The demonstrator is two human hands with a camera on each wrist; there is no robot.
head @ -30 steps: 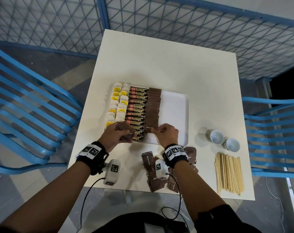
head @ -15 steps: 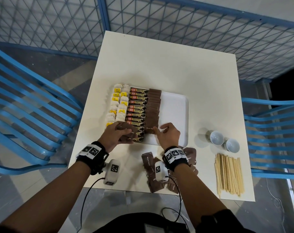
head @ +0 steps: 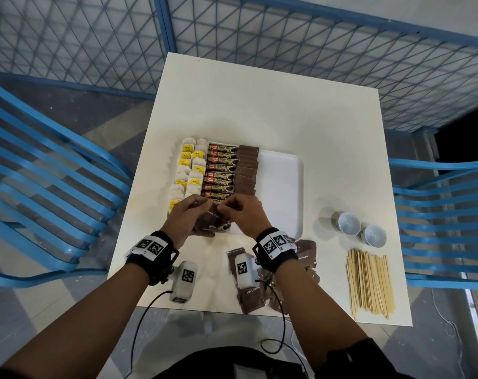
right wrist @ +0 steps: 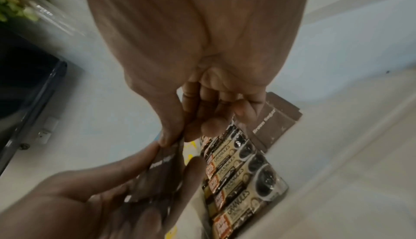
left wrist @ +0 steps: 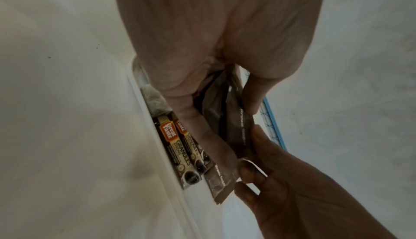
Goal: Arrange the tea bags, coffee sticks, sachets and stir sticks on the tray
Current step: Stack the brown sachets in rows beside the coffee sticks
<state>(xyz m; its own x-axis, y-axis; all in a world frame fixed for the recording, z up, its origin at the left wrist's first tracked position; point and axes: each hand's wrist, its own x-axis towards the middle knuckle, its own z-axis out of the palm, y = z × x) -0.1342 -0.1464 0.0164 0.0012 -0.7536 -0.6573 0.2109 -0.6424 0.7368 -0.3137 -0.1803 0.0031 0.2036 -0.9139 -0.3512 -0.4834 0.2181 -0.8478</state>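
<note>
A white tray (head: 281, 187) holds a column of tea bags (head: 188, 170), a column of coffee sticks (head: 221, 170) and a row of brown sugar sachets (head: 247, 170). At the tray's near edge my left hand (head: 186, 217) grips a small stack of brown sachets (head: 210, 218). My right hand (head: 246, 214) meets it and pinches the top corner of one sachet (right wrist: 166, 157) between thumb and forefinger. In the left wrist view the stack (left wrist: 236, 132) stands above the coffee sticks (left wrist: 178, 146). Stir sticks (head: 369, 283) lie on the table at the right.
More loose brown sachets (head: 250, 296) lie on the table under my right wrist. Two small white cups (head: 348, 224) stand right of the tray, above the stir sticks. The tray's right half is bare. Blue chairs (head: 54, 187) flank the table.
My right hand has left the sachet row on the tray, moved left to my left hand and taken hold of a sachet in the stack. The left hand has barely moved.
</note>
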